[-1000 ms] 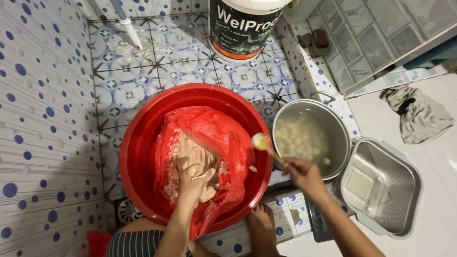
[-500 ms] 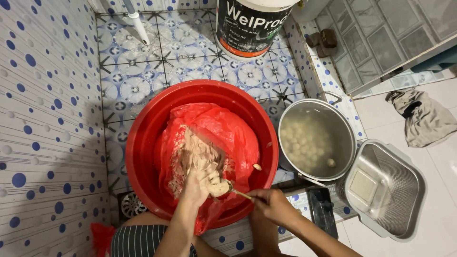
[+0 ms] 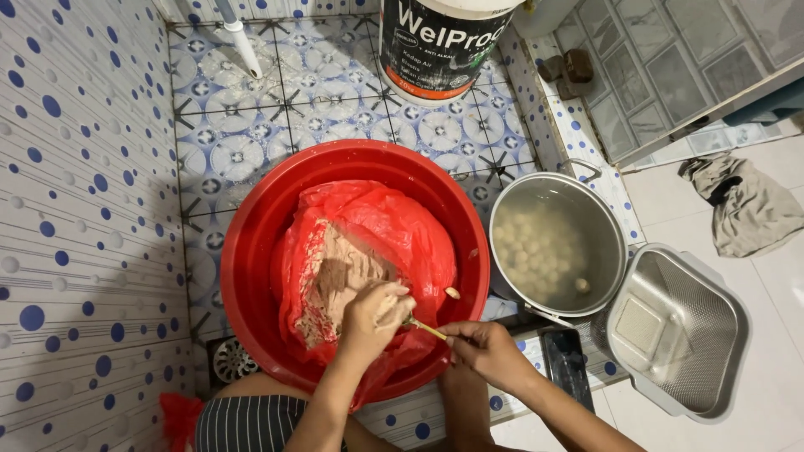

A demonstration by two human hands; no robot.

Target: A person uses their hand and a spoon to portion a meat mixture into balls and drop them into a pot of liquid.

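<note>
A big red basin [image 3: 260, 226] stands on the tiled floor, lined with a red plastic bag [image 3: 402, 226] that holds pale brown paste [image 3: 335, 276]. My left hand [image 3: 373, 316] is closed around a lump of that paste above the bag. My right hand [image 3: 486, 351] grips a thin spoon [image 3: 425, 328] whose tip meets the left fist. To the right stands a steel pot [image 3: 502, 209] of cloudy water with several pale balls [image 3: 536, 251] floating in it.
A square metal strainer [image 3: 678, 335] sits right of the pot. A white bucket [image 3: 440, 50] stands beyond the basin. A dark phone [image 3: 569, 364] lies on the low tiled ledge. A floor drain [image 3: 230, 360], a white pipe [image 3: 239, 38] and a crumpled cloth [image 3: 749, 209] are nearby.
My right hand came back from the pot, where it held a ball on the spoon, to the basin. The spoon now touches my left fist, which squeezes paste.
</note>
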